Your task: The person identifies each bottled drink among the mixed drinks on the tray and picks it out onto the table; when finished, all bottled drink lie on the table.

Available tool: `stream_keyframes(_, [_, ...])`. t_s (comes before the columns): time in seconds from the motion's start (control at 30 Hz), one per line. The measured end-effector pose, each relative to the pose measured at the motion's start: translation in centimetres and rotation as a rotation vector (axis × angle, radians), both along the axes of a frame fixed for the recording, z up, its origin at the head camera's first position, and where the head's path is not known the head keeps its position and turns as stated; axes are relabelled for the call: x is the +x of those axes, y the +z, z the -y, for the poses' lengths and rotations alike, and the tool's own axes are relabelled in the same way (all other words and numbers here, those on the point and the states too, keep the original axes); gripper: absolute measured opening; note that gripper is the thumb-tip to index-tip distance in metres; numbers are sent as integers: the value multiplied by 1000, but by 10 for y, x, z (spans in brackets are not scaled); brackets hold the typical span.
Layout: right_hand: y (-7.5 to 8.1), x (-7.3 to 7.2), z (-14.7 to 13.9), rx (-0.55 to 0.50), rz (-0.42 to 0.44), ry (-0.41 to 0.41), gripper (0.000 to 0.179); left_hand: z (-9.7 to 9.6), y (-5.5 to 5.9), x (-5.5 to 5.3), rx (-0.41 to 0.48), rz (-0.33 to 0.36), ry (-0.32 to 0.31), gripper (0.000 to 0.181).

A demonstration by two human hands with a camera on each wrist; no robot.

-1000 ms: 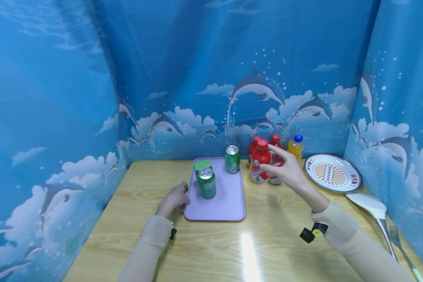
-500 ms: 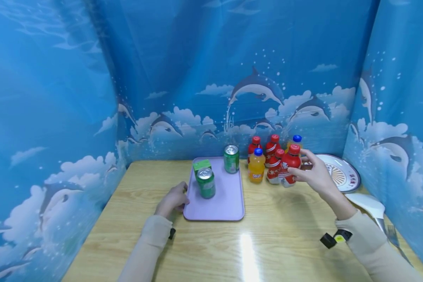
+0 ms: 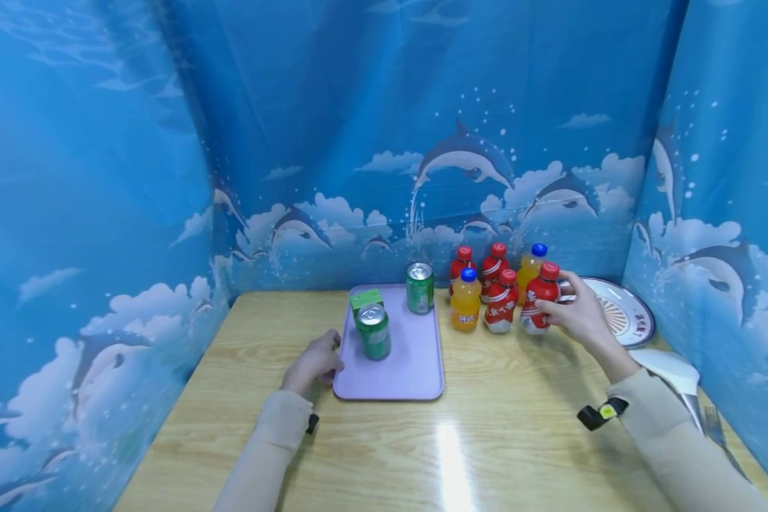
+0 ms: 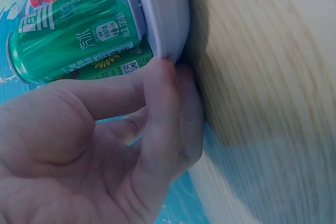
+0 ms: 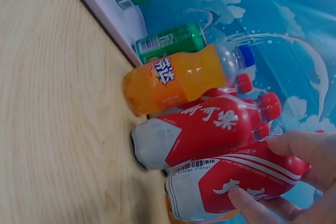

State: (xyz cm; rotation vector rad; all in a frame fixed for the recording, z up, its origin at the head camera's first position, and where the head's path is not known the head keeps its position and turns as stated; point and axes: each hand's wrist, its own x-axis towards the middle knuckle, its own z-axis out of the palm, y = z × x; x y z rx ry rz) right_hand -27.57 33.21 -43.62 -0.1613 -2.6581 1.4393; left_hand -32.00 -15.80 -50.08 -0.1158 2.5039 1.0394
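My right hand (image 3: 581,313) grips a red-capped soda bottle (image 3: 540,306) that stands upright at the right end of the front row. In the right wrist view, thumb and fingers lie on either side of this red-and-white bottle (image 5: 236,184). My left hand (image 3: 316,360) pinches the left rim of a lilac tray (image 3: 403,377); close up, the fingertips are right at the tray rim (image 4: 170,19). On the tray stand a green can (image 3: 375,338), a green carton (image 3: 366,297) behind it and another green can (image 3: 420,290) at the back right.
Beside the held bottle are another red bottle (image 3: 500,307) and an orange soda bottle (image 3: 465,306). Behind these stand more red bottles (image 3: 494,267) and a second orange one (image 3: 530,269). A plate (image 3: 633,320), a white-headed spatula (image 3: 668,366) and a fork (image 3: 715,430) lie at right.
My right hand has carried the red bottle rightward from before the orange bottle and set it down at the row's right end, upright. My left hand stays at the tray.
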Motion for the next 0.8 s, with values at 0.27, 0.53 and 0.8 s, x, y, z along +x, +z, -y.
stream_keyframes(0.27, [-12, -14, -4, 15, -11, -44, 76, 1, 0, 1, -10, 0, -6, 46])
stream_keyframes(0.53, [-22, -24, -5, -29, -35, -47, 76, 4, 2, 4, 1, -9, -10, 45])
stream_keyframes(0.8, [-26, -26, -5, -12, -31, -43, 75, 4, 2, 3, 1, -2, 1, 46])
